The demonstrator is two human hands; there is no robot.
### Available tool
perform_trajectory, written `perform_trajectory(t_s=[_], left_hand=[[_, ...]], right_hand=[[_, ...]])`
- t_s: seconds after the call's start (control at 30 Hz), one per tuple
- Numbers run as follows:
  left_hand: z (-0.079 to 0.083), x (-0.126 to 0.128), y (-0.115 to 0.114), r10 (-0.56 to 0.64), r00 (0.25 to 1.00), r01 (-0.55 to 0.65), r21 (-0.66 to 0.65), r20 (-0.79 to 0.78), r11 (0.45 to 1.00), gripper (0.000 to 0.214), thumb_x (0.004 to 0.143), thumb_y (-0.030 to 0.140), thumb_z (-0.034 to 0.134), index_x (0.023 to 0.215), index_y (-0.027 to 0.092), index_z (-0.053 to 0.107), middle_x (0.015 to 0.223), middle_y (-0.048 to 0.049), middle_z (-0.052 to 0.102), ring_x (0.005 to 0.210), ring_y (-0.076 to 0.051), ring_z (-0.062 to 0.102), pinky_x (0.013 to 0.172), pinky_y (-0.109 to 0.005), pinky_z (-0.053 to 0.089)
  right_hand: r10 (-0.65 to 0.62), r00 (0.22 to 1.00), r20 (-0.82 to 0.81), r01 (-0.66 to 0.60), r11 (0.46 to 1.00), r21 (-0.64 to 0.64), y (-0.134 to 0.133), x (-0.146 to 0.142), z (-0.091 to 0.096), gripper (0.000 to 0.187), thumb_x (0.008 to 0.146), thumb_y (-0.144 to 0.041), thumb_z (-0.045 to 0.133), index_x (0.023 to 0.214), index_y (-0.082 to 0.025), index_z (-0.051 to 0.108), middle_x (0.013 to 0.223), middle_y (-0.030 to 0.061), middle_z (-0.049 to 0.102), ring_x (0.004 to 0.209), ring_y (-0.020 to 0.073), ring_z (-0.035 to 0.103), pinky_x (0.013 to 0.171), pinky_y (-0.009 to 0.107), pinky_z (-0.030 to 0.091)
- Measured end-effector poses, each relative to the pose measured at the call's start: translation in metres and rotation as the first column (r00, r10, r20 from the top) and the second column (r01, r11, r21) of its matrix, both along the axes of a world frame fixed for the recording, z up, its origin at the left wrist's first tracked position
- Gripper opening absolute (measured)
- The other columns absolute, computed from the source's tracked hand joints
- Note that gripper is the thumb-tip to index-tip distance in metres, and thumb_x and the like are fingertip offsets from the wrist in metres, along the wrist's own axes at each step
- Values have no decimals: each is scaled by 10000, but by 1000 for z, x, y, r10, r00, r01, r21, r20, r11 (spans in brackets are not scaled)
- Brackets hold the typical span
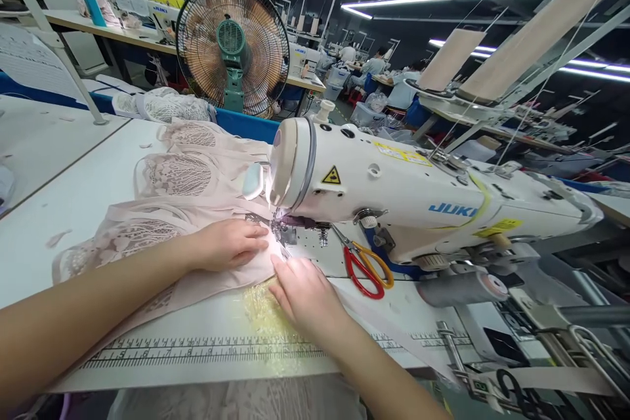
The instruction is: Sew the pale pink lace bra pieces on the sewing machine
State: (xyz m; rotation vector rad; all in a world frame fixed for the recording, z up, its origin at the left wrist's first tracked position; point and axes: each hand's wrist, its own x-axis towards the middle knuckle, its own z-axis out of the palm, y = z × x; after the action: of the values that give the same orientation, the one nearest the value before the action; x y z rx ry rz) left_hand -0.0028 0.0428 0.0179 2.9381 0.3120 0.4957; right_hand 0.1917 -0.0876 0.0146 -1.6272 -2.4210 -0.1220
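A pale pink lace garment [162, 216] lies spread on the white sewing table, its edge under the presser foot [278, 230] of a white JUKI sewing machine [374, 177]. My left hand [233, 246] rests flat on the cloth just left of the foot, fingers stretched out. Close in front of the foot, my right hand [305, 292] pinches the garment's edge between thumb and fingers; the fingertips are partly hidden. A pale narrow strip [394, 331] runs from beside my right hand toward the lower right. Scissors [367, 269] with red and orange handles lie beside the machine bed.
A ruler tape [197, 349] lines the table's front edge, near yellowish tape [263, 308]. A grey thread cone [462, 289] lies at the right, below tall thread cones [450, 59]. Behind the table stands a large fan [232, 46]; people sit at machines farther back.
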Motion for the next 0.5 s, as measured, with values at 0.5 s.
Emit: perform_trajectory(t_s=[0.5], left_hand=[[-5, 1, 1, -26, 997, 15, 160, 68, 987, 267, 902, 181, 424, 1053, 154, 643, 1129, -137, 665, 989, -231, 632, 790, -337, 538]], right_hand=[[-12, 995, 99, 24, 993, -119, -4, 0, 11, 87, 806, -126, 597, 816, -207, 627, 874, 20, 658, 737, 185, 592, 571, 271, 422]])
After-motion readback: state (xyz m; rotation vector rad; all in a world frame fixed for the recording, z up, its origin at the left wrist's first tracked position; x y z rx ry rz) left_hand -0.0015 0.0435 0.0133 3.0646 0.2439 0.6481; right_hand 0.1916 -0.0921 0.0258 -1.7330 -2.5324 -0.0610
